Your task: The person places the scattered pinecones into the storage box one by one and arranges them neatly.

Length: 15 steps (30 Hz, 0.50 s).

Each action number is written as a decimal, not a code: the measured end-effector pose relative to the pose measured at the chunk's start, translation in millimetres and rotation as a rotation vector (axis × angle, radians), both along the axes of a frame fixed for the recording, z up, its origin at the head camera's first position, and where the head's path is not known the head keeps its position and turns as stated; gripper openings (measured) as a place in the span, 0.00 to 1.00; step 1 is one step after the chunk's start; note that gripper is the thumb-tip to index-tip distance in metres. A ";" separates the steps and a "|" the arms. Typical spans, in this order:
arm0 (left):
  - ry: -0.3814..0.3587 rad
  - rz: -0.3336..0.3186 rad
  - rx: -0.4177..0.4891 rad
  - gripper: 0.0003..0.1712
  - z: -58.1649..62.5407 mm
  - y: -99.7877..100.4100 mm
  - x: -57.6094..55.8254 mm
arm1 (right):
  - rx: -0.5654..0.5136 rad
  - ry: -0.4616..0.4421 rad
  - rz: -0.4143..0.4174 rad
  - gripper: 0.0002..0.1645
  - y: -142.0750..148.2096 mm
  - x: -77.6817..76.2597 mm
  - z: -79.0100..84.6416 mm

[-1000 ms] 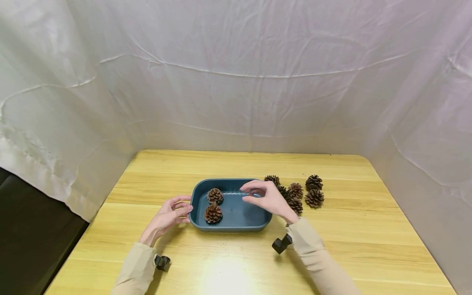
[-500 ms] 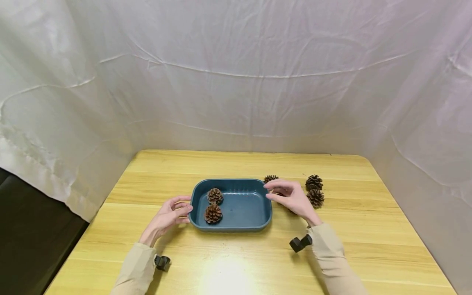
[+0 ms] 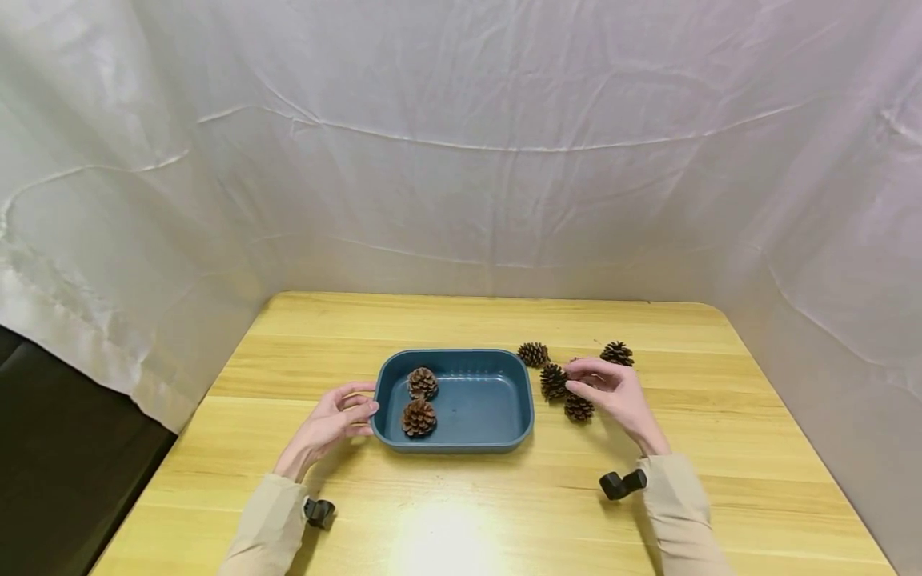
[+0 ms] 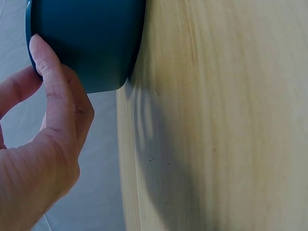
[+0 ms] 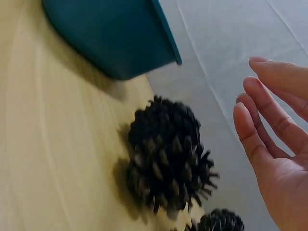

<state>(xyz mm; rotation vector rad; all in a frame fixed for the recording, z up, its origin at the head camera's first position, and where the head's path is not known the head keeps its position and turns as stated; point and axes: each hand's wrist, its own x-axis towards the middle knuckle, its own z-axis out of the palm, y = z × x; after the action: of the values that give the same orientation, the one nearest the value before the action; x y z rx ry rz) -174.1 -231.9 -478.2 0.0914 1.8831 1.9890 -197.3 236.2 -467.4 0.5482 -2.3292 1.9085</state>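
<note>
A dark teal plastic tub (image 3: 479, 412) sits mid-table with two brown pine cones (image 3: 418, 418) inside at its left end. My left hand (image 3: 324, 424) pinches the tub's left rim; in the left wrist view the thumb (image 4: 50, 72) lies against the wall. To the right of the tub, my right hand (image 3: 619, 396) hovers over a cluster of pine cones (image 3: 554, 382), hiding part of it. The right wrist view shows its fingers (image 5: 276, 113) apart, holding nothing, above the dark pine cones (image 5: 166, 159).
Another pine cone (image 3: 533, 354) lies by the tub's back right corner, and one (image 3: 617, 354) is farther right, behind my hand. A pale curtain (image 3: 490, 200) surrounds the light wooden table (image 3: 360, 328). Something dark (image 3: 65, 456) stands beyond the left edge.
My right hand has moved right, from over the tub to over the pine cones beside it. The left hand, the tub and the two cones inside have stayed put.
</note>
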 end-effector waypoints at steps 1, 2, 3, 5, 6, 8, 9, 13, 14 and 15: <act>-0.001 0.000 0.001 0.33 -0.2 0.1 0.1 | 0.004 -0.001 -0.012 0.20 2.5 0.7 -1.3; -0.001 0.001 0.001 0.33 -0.3 0.2 0.1 | 0.008 -0.002 -0.023 0.20 4.8 1.5 -2.5; 0.000 0.001 0.000 0.34 -0.4 0.3 0.2 | 0.012 -0.002 -0.034 0.20 7.0 2.2 -3.7; 0.000 0.002 -0.001 0.34 -0.4 0.6 0.3 | 0.017 -0.004 -0.052 0.20 10.6 3.6 -5.9; 0.001 0.004 -0.002 0.34 -0.4 0.7 0.4 | 0.014 -0.006 -0.059 0.20 12.3 4.2 -7.1; 0.002 0.005 -0.003 0.34 -0.3 0.9 0.4 | 0.006 -0.006 -0.063 0.20 15.1 5.2 -9.6; 0.002 0.005 -0.003 0.34 -0.2 1.0 0.5 | 0.004 -0.006 -0.064 0.20 16.4 5.5 -10.8; 0.001 0.005 0.001 0.34 0.4 1.0 0.6 | 0.006 -0.001 -0.069 0.20 20.6 6.8 -14.6; 0.002 0.005 0.002 0.33 0.6 0.8 0.8 | 0.011 -0.003 -0.073 0.20 21.3 7.1 -15.2; 0.002 0.007 0.005 0.33 0.9 0.7 1.0 | 0.019 -0.005 -0.078 0.20 21.9 7.4 -15.6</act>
<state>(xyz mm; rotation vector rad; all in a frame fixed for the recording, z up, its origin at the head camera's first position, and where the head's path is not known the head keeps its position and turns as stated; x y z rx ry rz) -173.1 -231.2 -477.3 0.0884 1.8824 1.9984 -189.9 258.1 -483.0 0.4469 -2.3374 1.8580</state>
